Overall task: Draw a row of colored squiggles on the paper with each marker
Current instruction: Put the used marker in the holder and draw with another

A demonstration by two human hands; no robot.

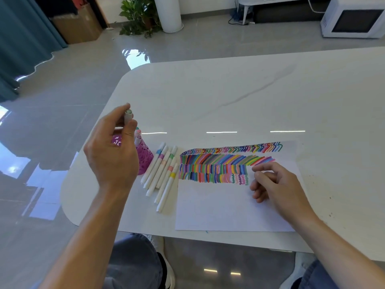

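At 10 o'clock of the frame, on the glossy grey floor: teal curtain (pixel 20 38) and brown cardboard box (pixel 77 26). At 12 o'clock: green potted plant (pixel 139 15), just beside a white cylindrical column (pixel 168 13).

At 9 o'clock of the glossy white table with rounded corners (pixel 229 90): left hand (pixel 112 151), raised above the table edge, back toward the camera. Thumb and fingers pinching a white marker with a green-tipped cap (pixel 128 116), cap end pointing to 12 o'clock.

Behind that hand and partly hidden by it: magenta perforated plastic pen cup (pixel 145 159), upright on the table, with further marker ends (pixel 138 134) protruding at its rim.

At 3 o'clock of the cup, just beside it: row of white markers with coloured bands (pixel 161 174), lying flat side by side on the table. Long axes running from 1 o'clock to 7 o'clock. Bands in blue, pink, green, peach and yellow.

At 3 o'clock of that row, close to it: white sheet of paper (pixel 218 207), flat on the table near the table's front edge. Across its upper part: dense rows of coloured marks (pixel 225 161). At the right end of the lowest row: short vertical squiggles (pixel 240 180) in green, purple and pink tones.

At 3 o'clock of the squiggles, just beside them: right hand (pixel 277 184), resting on the paper, fingers loosely curled and relaxed, index finger directed toward 9 o'clock.

At 2 o'clock of the frame, beyond the table: white microwave oven (pixel 354 19).
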